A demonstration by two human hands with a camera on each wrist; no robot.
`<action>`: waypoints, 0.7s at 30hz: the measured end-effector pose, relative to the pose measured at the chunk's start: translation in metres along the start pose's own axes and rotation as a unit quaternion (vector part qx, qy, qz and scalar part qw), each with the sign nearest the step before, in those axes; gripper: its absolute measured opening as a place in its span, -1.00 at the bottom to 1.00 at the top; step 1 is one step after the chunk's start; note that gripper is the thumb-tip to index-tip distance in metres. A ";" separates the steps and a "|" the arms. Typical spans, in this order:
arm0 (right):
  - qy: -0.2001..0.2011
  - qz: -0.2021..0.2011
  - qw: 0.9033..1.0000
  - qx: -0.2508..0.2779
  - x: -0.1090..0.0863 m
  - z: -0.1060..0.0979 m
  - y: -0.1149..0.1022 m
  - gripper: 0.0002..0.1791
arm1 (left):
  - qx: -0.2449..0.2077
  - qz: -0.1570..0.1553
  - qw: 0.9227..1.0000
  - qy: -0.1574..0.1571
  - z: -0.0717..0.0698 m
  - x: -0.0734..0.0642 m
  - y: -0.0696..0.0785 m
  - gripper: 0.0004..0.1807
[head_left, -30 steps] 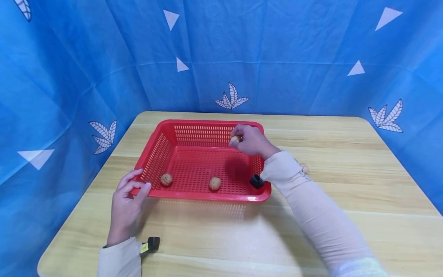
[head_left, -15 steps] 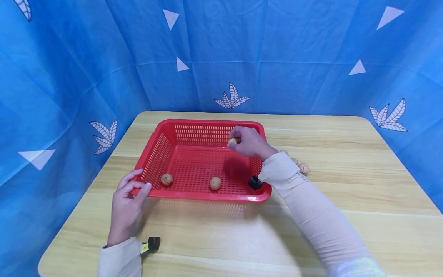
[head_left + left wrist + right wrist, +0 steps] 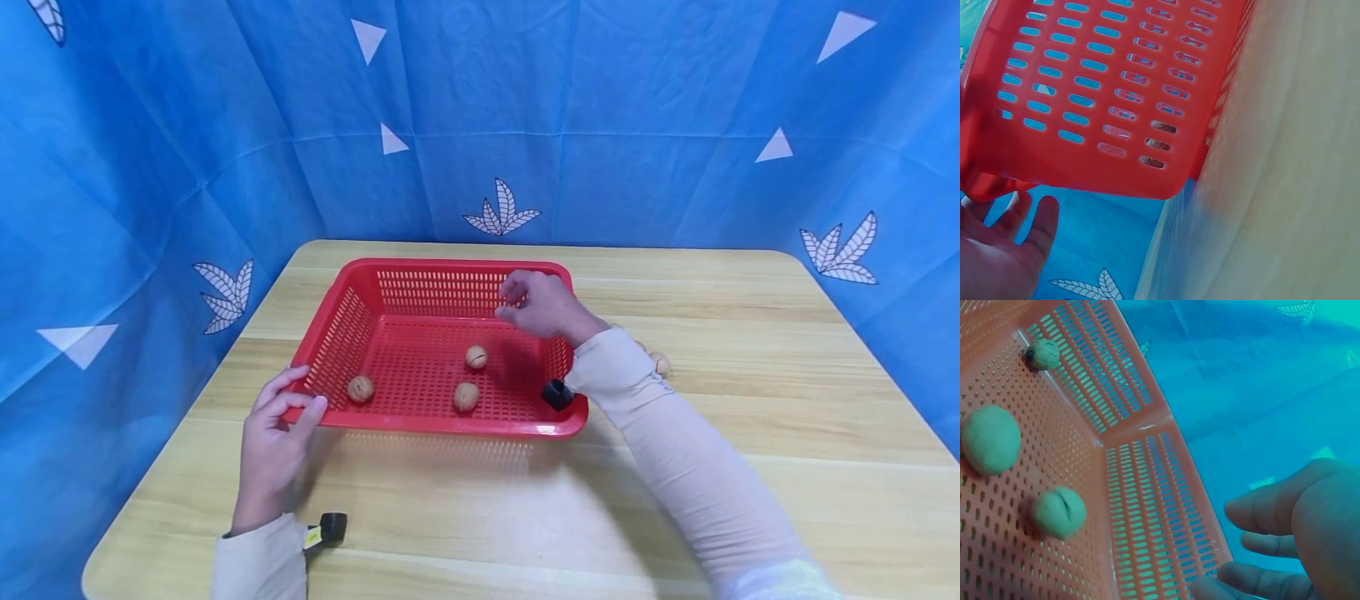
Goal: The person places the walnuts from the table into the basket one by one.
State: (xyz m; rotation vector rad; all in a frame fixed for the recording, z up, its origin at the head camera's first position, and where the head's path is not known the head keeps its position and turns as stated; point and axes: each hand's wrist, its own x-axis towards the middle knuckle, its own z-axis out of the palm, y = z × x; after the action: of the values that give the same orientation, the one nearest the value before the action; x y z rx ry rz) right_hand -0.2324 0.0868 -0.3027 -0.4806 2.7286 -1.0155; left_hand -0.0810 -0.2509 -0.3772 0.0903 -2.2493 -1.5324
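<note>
A red plastic basket with slotted walls stands on the wooden table. My left hand holds its rim at the near left corner, thumb on the front edge and fingers over the side. Three walnuts lie on the basket floor: one near the left front corner, one by the front wall, and a cracked walnut just behind that. Over the basket's right part hovers my right hand, thumb and fingers apart with nothing between them. The right wrist view shows the same cracked walnut below the fingertips.
More walnuts lie on the table right of the basket, partly hidden by the right sleeve. A blue patterned cloth hangs behind and left of the wooden table.
My right hand has let go of the walnut it pinched, which now lies on the basket floor. That hand has barely shifted, and the left one stays at the corner.
</note>
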 end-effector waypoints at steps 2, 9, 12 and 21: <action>0.001 -0.004 1.000 0.003 -0.001 -0.002 0.000 -0.66 | 0.000 -0.001 1.000 -0.001 0.000 0.000 0.000 -0.82; 0.012 -0.005 1.000 0.015 -0.005 -0.012 0.005 -0.65 | -0.004 -0.007 1.000 -0.004 0.000 0.001 -0.001 -0.82; 0.016 -0.001 1.000 0.011 -0.007 -0.017 0.008 -0.65 | -0.005 -0.002 1.000 -0.002 -0.001 0.001 -0.004 -0.82; 0.032 0.007 0.999 -0.005 -0.012 -0.029 0.021 -0.63 | -0.011 0.010 1.000 0.005 0.000 0.002 -0.007 -0.83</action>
State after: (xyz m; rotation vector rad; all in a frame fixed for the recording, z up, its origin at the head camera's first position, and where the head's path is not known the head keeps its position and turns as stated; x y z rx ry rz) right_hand -0.2344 0.1237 -0.2943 -0.4382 2.7904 -1.0311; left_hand -0.0844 -0.2542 -0.3834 0.0685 -2.2176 -1.5429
